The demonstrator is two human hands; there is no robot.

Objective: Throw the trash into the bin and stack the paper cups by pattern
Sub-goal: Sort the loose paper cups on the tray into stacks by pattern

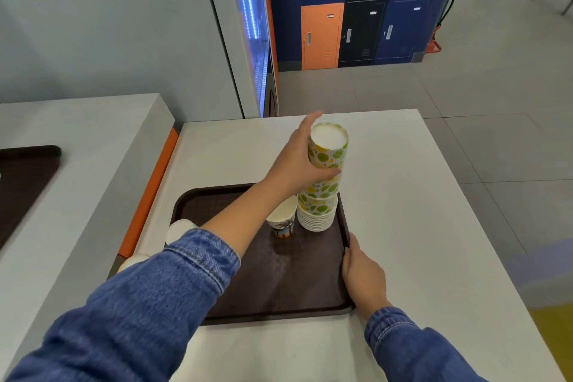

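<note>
A tall stack of upside-down paper cups with green and yellow dots (pixel 319 205) stands at the far right of a dark brown tray (pixel 279 282). My left hand (pixel 294 161) grips the top dotted cup (pixel 330 146) of that stack, thumb below it and fingers behind. Just left of the stack, a single upright cup with a palm-tree print (pixel 282 220) stands on the tray. My right hand (pixel 362 273) holds the tray's right rim, fingers curled over the edge. Left of the tray, two white cup shapes (pixel 178 231) are partly hidden by my left sleeve.
The tray lies on a white table (pixel 418 195). A second white counter with another dark tray (pixel 21 183) is to the left, across an orange-edged gap. A lit cabinet and coloured lockers (pixel 356 9) stand behind the table. No bin is in view.
</note>
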